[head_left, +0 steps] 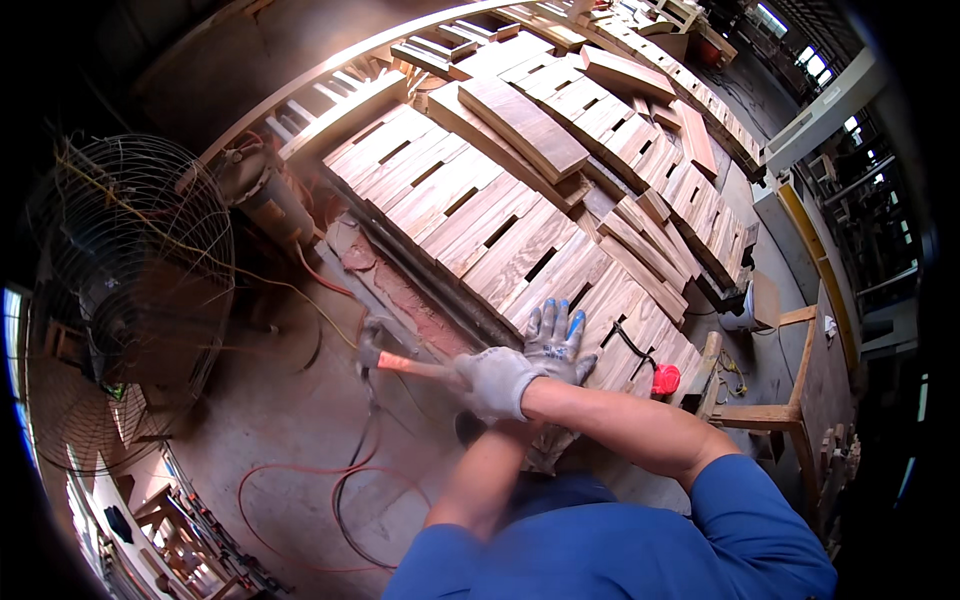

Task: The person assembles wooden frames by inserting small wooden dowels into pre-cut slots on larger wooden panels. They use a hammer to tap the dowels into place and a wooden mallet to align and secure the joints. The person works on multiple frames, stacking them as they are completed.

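My right hand (492, 382), in a grey-white work glove, is closed round the wooden handle of a hammer (385, 362). The hammer head points left, out past the bench's edge and above the floor. My right forearm crosses over my left one. Beyond it, my left hand (556, 345), in a glove with blue fingertips, lies flat with fingers spread on the near end of a panel of wood strips (470, 215). Dark slots run in a row along that panel. Close to the left hand, a black cord or strap with a red, rounded piece (666, 378) rests on the wood.
A large wire-caged fan (140, 290) stands at the left. Orange and black hoses (300, 468) loop over the floor. Loose boards (525, 125) lie between the near panel and a second slotted panel (640, 145). At right stands a wooden frame (770, 413).
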Demonstrator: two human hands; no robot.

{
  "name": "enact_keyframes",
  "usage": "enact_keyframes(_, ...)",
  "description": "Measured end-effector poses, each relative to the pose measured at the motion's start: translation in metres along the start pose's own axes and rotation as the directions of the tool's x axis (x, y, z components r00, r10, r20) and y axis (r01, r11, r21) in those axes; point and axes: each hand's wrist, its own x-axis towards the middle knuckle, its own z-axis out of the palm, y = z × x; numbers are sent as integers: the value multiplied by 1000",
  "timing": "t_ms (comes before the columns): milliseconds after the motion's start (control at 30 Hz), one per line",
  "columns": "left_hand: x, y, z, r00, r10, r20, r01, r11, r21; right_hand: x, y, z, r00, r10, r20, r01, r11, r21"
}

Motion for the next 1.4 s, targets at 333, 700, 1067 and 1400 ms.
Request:
enact_keyframes(333, -6, -3, 11, 998, 25, -51, -26, 1000, -4, -5, 13, 4, 945, 273, -179, -279, 960, -10)
enact_keyframes(700, -4, -4, 11, 992, 40, -123, -40, 999, 1, -9, 29, 12, 944, 310, -111, -305, 950, 59)
enact_keyframes(1067, -2, -9, 32, 992, 3, -129, -7, 999, -31, -31, 85, 9, 780, 259, -570, -92, 948, 304)
enact_keyframes(1400, 6, -8, 46, 972, 33, -234, 33, 961, 273, -20, 125, -10, 799, 265, -540, -248, 963, 106)
